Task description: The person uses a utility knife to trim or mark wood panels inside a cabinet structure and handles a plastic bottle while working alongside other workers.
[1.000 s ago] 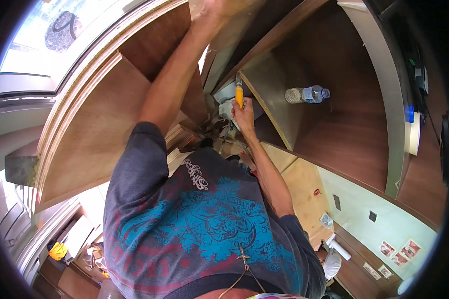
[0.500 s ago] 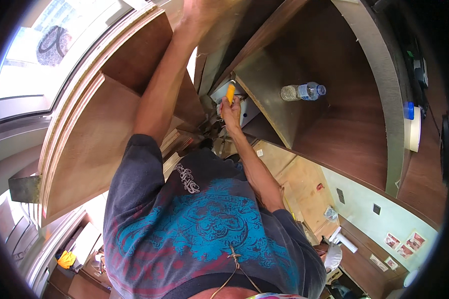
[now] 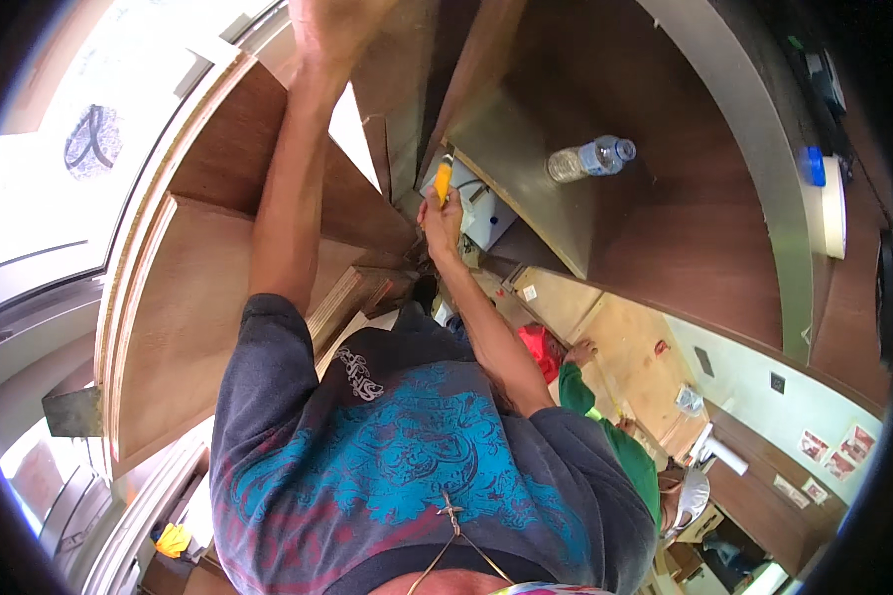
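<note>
My right hand is closed around what looks like a yellow utility knife, its metal end pointing away from me. That end is close to the lower front edge of a dark brown cabinet compartment. My left arm stretches up past tall plywood panels, and my left hand is high at the upper border against a brown wooden surface. Its fingers run out of the picture, so their pose is hidden. A clear plastic bottle with a blue label lies in the compartment.
Behind my right arm, a person in a green sleeve reaches over a light wooden board beside a red item. A white round container with a blue cap is at the far right. A bright window is on the left.
My view has shifted a little. My right hand still grips the yellow knife, now slightly farther left in view. A person's green sleeve and hand have appeared behind my right arm.
</note>
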`<state>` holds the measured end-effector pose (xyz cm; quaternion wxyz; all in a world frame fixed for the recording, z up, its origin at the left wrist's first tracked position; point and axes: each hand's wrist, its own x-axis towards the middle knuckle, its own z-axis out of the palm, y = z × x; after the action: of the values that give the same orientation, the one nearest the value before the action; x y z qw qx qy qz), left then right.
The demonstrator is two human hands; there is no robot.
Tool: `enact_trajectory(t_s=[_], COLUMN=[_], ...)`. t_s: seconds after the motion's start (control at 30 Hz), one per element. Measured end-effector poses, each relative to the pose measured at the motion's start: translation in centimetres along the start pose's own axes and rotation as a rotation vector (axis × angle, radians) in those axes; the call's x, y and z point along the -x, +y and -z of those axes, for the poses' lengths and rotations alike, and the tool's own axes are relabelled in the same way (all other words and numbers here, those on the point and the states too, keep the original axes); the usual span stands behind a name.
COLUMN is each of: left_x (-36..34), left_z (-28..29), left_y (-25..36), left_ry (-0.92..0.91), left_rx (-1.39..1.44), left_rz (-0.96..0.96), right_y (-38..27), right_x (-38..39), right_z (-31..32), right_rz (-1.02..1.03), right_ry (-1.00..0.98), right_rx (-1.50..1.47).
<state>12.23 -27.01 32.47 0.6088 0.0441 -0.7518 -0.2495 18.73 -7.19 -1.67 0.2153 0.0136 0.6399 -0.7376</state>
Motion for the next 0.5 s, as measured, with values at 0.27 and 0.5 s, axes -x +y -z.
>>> enact_trajectory(t_s=[0.27,0.5], left_x=[-0.1,0.0], left_z=[-1.2,-0.7], left_y=[-1.3,-1.4], left_ry=[0.074,0.068], left_rx=[-0.041,0.004], left_rz=[-0.152,-0.126], right_y=[-0.8,-2.2], right_x=[-0.5,0.0], right_z=[1.9,2.6], right_rz=[0.0,0.007], right_ry=[0.091,0.089], right_rx=[0.024,0.133])
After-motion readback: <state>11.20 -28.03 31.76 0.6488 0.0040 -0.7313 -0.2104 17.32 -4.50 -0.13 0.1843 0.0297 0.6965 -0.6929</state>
